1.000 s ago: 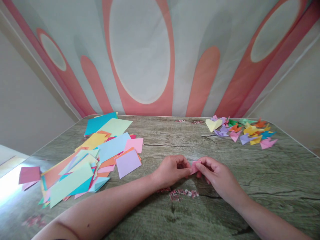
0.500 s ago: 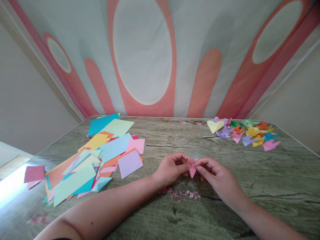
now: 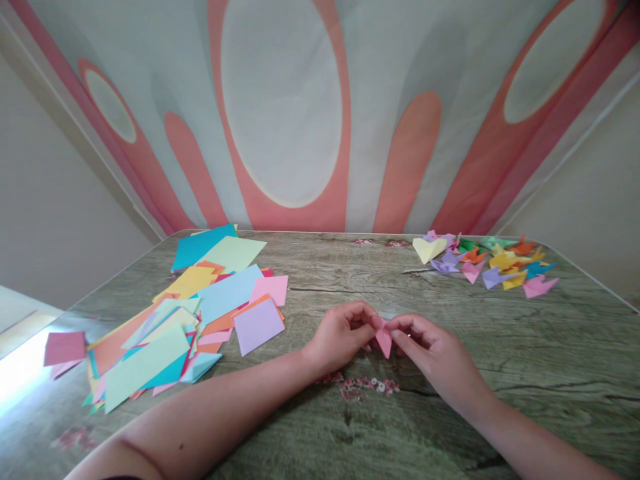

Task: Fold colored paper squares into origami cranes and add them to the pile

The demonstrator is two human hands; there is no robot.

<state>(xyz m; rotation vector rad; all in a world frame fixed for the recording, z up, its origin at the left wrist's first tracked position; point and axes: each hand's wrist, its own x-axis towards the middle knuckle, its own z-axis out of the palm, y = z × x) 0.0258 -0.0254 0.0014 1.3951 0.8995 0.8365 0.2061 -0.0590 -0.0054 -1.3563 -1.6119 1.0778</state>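
Left hand (image 3: 343, 333) and right hand (image 3: 430, 347) are both pinching the small pink folded paper (image 3: 384, 339) between them just above the surface (image 3: 550, 373), now lifting it point-down after pressing it flat a second ago, so the fold seems set.

There are no words, numbers or signs to read anywhere, not on the papers, the table or the wall cloth.

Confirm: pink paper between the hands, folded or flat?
Folded. The pink paper is a small pointed shape pinched between the left hand and right hand.
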